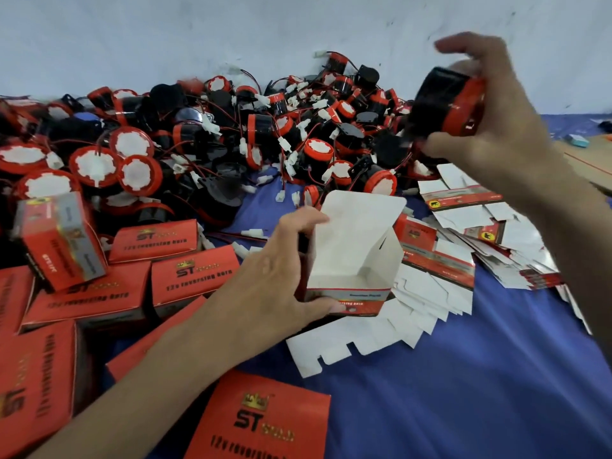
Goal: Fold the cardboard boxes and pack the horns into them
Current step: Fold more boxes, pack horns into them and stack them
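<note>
Where the blue cloth-covered table (463, 376) meets the pale wall (198, 34): a wide heap of round red-and-black plastic horns with white-centred caps and thin wires (205, 144), spread from the left edge to beyond the middle. In front of the heap, at left: closed red cardboard boxes printed "ST" and "12v reversing horn" (195, 276), packed close together, one tilted on top of the others, another at the bottom edge. At right, on the cloth: a fanned stack of flat unfolded white-and-red cardboard box blanks (440, 286), overlapping, reaching from the centre toward the right edge. At centre, standing upright on the cloth among the blanks: an erected white-lined cardboard box with red printed outside (356, 260), top open, rear lid flap raised. Left hand (281, 276) gripping that open box at its left wall, thumb along the front lower edge, fingers curled over the upper left corner. Right hand (490, 127) raised at upper right, well above the open box, fingers curled round a single red-and-black cylindrical horn (447, 101), blurred, held tilted.
</note>
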Available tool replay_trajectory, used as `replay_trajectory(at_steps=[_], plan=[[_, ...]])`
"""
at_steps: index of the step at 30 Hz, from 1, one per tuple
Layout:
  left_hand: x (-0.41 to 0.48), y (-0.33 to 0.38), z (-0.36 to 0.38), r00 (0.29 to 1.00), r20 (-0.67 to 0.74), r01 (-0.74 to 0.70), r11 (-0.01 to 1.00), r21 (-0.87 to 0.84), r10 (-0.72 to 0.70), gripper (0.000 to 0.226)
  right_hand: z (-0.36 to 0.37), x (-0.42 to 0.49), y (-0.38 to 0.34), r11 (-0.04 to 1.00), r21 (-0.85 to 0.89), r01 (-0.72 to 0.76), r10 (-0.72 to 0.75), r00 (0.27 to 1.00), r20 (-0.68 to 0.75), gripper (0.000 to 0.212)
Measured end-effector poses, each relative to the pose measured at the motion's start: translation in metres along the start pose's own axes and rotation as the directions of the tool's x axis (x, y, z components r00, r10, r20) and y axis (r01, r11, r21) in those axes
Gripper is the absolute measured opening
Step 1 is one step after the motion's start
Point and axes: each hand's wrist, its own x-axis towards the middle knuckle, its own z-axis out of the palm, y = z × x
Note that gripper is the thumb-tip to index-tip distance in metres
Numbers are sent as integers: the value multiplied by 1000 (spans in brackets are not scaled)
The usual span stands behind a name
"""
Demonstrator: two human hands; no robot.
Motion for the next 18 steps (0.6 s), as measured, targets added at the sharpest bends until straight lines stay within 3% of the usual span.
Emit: replay_trajectory(at_steps=[3, 5, 9, 12, 15, 18], plan=[[0, 2, -1, 997, 75, -33, 990, 137, 23, 78, -8, -2, -5, 972, -168, 163, -167, 986, -11, 68], [0, 2, -2, 998, 62, 7, 992, 123, -15, 80, -8, -4, -9, 957, -208, 202, -215, 976, -41, 62], [0, -2, -4, 995, 22, 93, 995, 20, -93, 75, -3, -3, -10, 988, -54, 145, -150, 983, -107, 62], [1, -6, -4, 990, 36, 137, 991, -9, -136, 74, 5, -6, -10, 979, 204, -2, -24, 992, 124, 63], [2, -7, -3, 985, 61, 161, 987, -21, -160, 74, 17, -13, -13, 886, 436, -156, -61, 894, 444, 55], [2, -8, -3, 985, 74, 155, 988, -25, -153, 72, 24, -19, -21, 851, 501, -155, -152, 841, 519, 36]])
